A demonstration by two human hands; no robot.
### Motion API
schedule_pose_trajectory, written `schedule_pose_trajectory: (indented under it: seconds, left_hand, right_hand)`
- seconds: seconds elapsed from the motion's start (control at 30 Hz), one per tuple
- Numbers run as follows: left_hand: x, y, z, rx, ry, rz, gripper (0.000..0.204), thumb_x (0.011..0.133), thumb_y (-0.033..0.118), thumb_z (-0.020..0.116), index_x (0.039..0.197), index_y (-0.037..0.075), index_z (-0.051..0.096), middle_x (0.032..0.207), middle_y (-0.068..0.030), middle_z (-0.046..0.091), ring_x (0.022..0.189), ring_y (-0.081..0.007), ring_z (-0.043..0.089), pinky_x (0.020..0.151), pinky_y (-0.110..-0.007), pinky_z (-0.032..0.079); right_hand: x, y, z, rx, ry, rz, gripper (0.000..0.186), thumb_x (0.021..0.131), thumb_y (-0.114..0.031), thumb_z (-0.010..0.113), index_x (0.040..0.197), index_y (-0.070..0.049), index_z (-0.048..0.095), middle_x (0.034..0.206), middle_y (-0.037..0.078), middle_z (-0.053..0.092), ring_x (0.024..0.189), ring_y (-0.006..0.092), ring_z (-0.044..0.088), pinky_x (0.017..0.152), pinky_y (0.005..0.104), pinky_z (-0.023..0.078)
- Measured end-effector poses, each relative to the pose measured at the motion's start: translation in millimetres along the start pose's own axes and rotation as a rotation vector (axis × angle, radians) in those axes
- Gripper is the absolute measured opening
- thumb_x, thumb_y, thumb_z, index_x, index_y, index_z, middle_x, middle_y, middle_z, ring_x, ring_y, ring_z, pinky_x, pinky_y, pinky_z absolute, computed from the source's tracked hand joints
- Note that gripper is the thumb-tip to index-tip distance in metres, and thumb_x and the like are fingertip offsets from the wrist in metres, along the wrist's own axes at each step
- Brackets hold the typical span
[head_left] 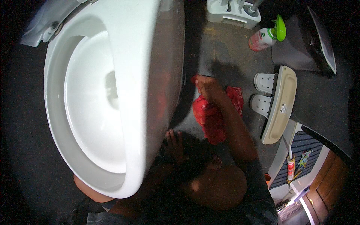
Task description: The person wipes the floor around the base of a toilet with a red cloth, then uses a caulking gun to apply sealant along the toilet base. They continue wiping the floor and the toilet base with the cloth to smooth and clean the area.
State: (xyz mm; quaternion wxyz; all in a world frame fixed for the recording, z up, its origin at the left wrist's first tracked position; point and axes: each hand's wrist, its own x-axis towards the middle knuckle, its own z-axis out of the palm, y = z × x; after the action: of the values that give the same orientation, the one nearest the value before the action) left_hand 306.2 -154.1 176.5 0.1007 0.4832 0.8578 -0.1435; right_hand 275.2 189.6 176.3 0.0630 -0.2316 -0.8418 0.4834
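My right hand (206, 89) is closed around a bunched red cloth (210, 119) low beside the toilet. A bit of red pokes out beyond the fingers, and the rest of the cloth hangs below the wrist on both sides of the forearm. Close to the toilet's lower side is my left hand (174, 144), its fingers stretched out and holding nothing visible. Shadow hides whether it touches the toilet or the floor. The white toilet (131, 112) fills the left of the view, its bowl uncovered.
A spray bottle (262, 39) with a green trigger stands by a grey bin (294, 45). Farther off is a white brush holder (233, 18). A beige shelf (279, 108) with two white brackets lies on the right. Near the doorway are a sealant tube (290, 168) and a dark striped mat (300, 150).
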Motion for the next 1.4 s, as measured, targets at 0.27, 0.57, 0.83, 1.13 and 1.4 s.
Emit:
schedule_pose_trajectory:
  seconds: [0.27, 0.57, 0.83, 1.13, 1.4]
  left_hand:
    - [-1.9, -5.9, -5.0, -0.198, -0.080, 0.021, 0.145, 0.052, 0.056, 0.092, 0.161, 0.009, 0.009, 0.164, -0.0313, 0.007, 0.150, -0.0491, 0.016, 0.105, -0.068, 0.037]
    - [4.7, 2.8, 9.7, -0.331, -0.374, -0.107, 0.144, 0.050, 0.045, 0.096, 0.161, 0.013, 0.009, 0.165, -0.0296, 0.006, 0.149, -0.0493, 0.021, 0.106, -0.069, 0.038]
    - [-1.2, -2.0, 14.9, -0.322, -0.293, -0.061, 0.142, 0.054, 0.047, 0.094, 0.161, 0.010, 0.009, 0.164, -0.0317, 0.007, 0.146, -0.0515, 0.025, 0.108, -0.066, 0.038]
    - [-0.1, -6.3, 13.4, -0.315, -0.122, 0.006, 0.140, 0.057, 0.048, 0.093, 0.160, 0.005, 0.008, 0.162, -0.0343, 0.008, 0.144, -0.0534, 0.027, 0.108, -0.062, 0.040]
    - [2.6, 0.7, 19.3, -0.353, -0.107, -0.034, 0.141, 0.050, 0.046, 0.095, 0.159, 0.007, 0.013, 0.162, -0.0332, 0.009, 0.143, -0.0538, 0.027, 0.108, -0.065, 0.037]
  right_hand:
    - [43.5, 49.6, 20.6, -0.181, -0.201, 0.054, 0.034, 0.101, -0.010, 0.048, 0.132, -0.012, 0.064, 0.104, 0.022, 0.071, 0.084, 0.0321, 0.069, 0.075, 0.0399, 0.053]
    - [59.6, 72.0, 23.0, -0.346, -0.282, -0.051, 0.054, 0.093, -0.008, 0.056, 0.143, -0.026, 0.057, 0.105, 0.020, 0.072, 0.085, 0.0284, 0.071, 0.078, 0.0386, 0.054]
    - [39.5, 25.8, 10.1, -0.462, -0.304, -0.089, 0.026, 0.088, -0.014, 0.063, 0.114, -0.013, 0.064, 0.095, 0.021, 0.070, 0.087, 0.0377, 0.069, 0.078, 0.0457, 0.055]
    - [21.0, 47.4, 33.4, -0.206, -0.326, -0.006, 0.034, 0.092, -0.021, 0.056, 0.116, 0.000, 0.070, 0.103, 0.019, 0.072, 0.095, 0.0318, 0.069, 0.087, 0.0416, 0.053]
    - [-14.4, 20.8, -32.4, 0.490, -0.221, 0.345, 0.041, 0.097, -0.037, 0.056, 0.120, -0.005, 0.068, 0.116, 0.014, 0.068, 0.103, 0.0252, 0.063, 0.094, 0.0435, 0.048]
